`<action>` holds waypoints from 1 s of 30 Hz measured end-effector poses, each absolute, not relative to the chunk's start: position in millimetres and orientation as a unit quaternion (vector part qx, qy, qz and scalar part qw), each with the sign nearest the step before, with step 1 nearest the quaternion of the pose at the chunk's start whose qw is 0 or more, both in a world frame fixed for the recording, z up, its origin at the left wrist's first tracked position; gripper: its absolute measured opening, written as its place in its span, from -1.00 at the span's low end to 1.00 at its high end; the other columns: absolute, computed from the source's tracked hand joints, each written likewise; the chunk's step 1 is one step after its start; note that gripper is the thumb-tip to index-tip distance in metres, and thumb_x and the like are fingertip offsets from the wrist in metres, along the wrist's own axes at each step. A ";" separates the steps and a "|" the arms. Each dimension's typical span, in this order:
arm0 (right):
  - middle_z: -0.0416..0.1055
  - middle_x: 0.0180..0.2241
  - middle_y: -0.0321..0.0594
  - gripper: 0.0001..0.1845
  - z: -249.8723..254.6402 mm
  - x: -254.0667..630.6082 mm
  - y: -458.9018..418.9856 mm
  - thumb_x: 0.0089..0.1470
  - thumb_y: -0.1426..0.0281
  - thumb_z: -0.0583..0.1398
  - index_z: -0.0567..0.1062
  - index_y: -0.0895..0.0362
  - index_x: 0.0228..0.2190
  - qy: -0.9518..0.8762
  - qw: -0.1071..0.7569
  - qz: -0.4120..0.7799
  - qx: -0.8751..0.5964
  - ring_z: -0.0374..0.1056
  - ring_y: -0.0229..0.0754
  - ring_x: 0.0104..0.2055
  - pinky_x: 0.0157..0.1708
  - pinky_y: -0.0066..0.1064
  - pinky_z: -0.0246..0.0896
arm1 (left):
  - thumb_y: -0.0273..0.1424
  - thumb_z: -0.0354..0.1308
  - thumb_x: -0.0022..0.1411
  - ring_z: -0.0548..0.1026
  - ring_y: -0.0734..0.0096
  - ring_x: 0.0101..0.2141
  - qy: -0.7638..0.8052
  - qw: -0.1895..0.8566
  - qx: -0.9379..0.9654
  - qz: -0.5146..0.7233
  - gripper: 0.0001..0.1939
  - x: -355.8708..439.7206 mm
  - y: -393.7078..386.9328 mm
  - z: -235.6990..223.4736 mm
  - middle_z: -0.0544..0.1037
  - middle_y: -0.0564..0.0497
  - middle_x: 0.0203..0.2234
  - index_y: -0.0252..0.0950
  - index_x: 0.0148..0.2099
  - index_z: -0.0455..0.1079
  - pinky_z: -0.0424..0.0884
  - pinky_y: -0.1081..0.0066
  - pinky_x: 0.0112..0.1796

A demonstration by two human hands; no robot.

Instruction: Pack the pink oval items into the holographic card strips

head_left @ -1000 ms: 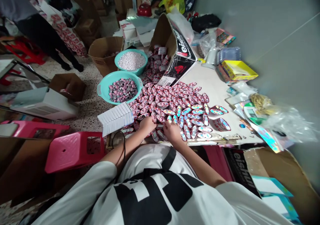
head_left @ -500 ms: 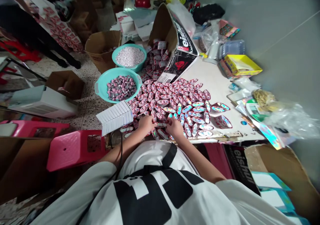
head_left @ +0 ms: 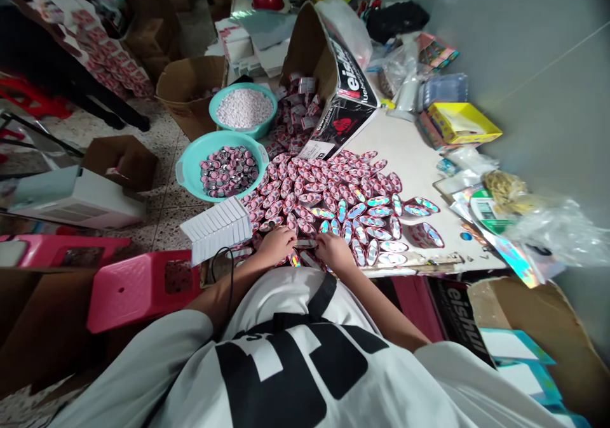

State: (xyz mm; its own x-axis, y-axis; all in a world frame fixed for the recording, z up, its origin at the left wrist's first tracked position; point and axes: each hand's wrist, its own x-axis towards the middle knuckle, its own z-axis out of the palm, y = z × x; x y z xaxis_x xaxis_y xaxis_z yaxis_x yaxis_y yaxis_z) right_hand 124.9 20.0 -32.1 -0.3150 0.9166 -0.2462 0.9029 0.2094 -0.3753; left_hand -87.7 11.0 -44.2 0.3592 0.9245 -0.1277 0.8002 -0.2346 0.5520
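My left hand (head_left: pixel 279 244) and my right hand (head_left: pixel 335 251) are close together at the table's front edge. Their fingers pinch the two ends of a small open carton (head_left: pixel 305 244), seen as a narrow pale strip between them. Around them, many small red-and-pink cartons (head_left: pixel 305 185) stand packed together with their oval mouths facing up. Those farther back have pink discs in them; shiny silvery insides show in the nearer ones on the right (head_left: pixel 380 221). A fan of white folded cards (head_left: pixel 216 225) lies left of my left hand.
Left of the cartons stand a turquoise basin (head_left: pixel 190 152) of pink and silvery discs and another basin (head_left: pixel 219 120) of small white pieces. Behind, a tipped cardboard box (head_left: pixel 350 113) spills wrapped packets. A yellow tray (head_left: pixel 481 126) and plastic bags line the right wall. Pink stools (head_left: pixel 138 288) stand left.
Both hands stay on the carton, which sits slightly lower and appears as a thinner strip. My left hand has moved a little down and left. The view has shifted slightly.
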 end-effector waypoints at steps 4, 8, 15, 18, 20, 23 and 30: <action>0.47 -0.09 -0.05 -0.64 -34.1 133.5 7.9 0.19 0.46 0.05 0.55 0.11 -0.07 -0.837 -0.025 0.197 -0.510 0.37 -0.09 -0.10 -0.20 -0.37 0.15 | -0.30 0.00 0.34 0.42 0.29 -0.14 0.510 0.246 0.819 0.093 -0.72 -93.7 3.9 -48.0 0.53 -0.10 -0.25 -0.27 -0.22 0.52 0.32 0.31 -0.06; 0.41 -0.02 -0.07 -0.60 -36.3 132.4 0.3 0.21 0.45 0.04 0.49 0.04 0.02 -0.830 -0.053 0.182 -0.525 0.34 -0.09 -0.05 -0.17 -0.36 0.14 | -0.27 0.00 0.36 0.42 0.31 -0.17 0.499 0.229 0.828 0.111 -0.70 -98.5 -2.0 -54.4 0.54 -0.10 -0.26 -0.28 -0.20 0.53 0.33 0.29 -0.07; 0.36 0.03 -0.06 -0.57 -32.1 123.9 0.7 0.24 0.39 0.01 0.43 0.00 0.09 -0.810 -0.085 0.179 -0.552 0.31 -0.02 0.01 -0.11 -0.26 0.10 | -0.30 0.01 0.36 0.40 0.34 -0.16 0.465 0.181 0.861 0.097 -0.71 -100.9 -1.6 -57.5 0.53 -0.06 -0.25 -0.28 -0.21 0.54 0.31 0.30 -0.04; 0.35 0.04 -0.04 -0.55 -32.4 122.3 1.2 0.23 0.39 0.01 0.41 0.01 0.11 -0.803 -0.089 0.175 -0.563 0.31 -0.01 0.02 -0.10 -0.24 0.11 | -0.27 0.00 0.37 0.39 0.30 -0.14 0.463 0.157 0.870 0.065 -0.70 -100.0 -2.0 -57.1 0.51 -0.08 -0.22 -0.27 -0.08 0.51 0.31 0.27 -0.04; 0.36 0.02 -0.02 -0.56 -33.7 122.3 1.2 0.24 0.38 0.00 0.42 0.03 0.09 -0.807 -0.089 0.167 -0.559 0.32 -0.01 -0.01 -0.11 -0.23 0.11 | -0.24 0.00 0.36 0.38 0.26 -0.12 0.461 0.147 0.874 0.047 -0.67 -100.1 -2.9 -56.3 0.50 -0.09 -0.20 -0.23 0.03 0.47 0.31 0.26 -0.06; 0.37 0.00 -0.04 -0.56 -36.3 123.8 -0.1 0.24 0.39 0.00 0.42 0.03 0.10 -0.817 -0.085 0.156 -0.549 0.33 -0.03 -0.07 -0.10 -0.22 0.10 | -0.22 -0.02 0.37 0.37 0.22 -0.11 0.461 0.143 0.875 0.024 -0.64 -99.8 -4.2 -53.9 0.49 -0.09 -0.19 -0.18 0.10 0.43 0.31 0.25 -0.06; 0.29 0.08 -0.05 -0.44 -45.1 124.6 -3.2 0.19 0.39 0.08 0.27 -0.16 0.21 -0.852 -0.083 0.136 -0.499 0.22 0.05 0.03 -0.10 -0.20 0.09 | -0.21 -0.01 0.36 0.34 0.18 -0.12 0.467 0.135 0.874 -0.025 -0.65 -89.6 -2.8 -44.7 0.44 -0.14 -0.17 -0.14 0.09 0.42 0.31 0.28 -0.17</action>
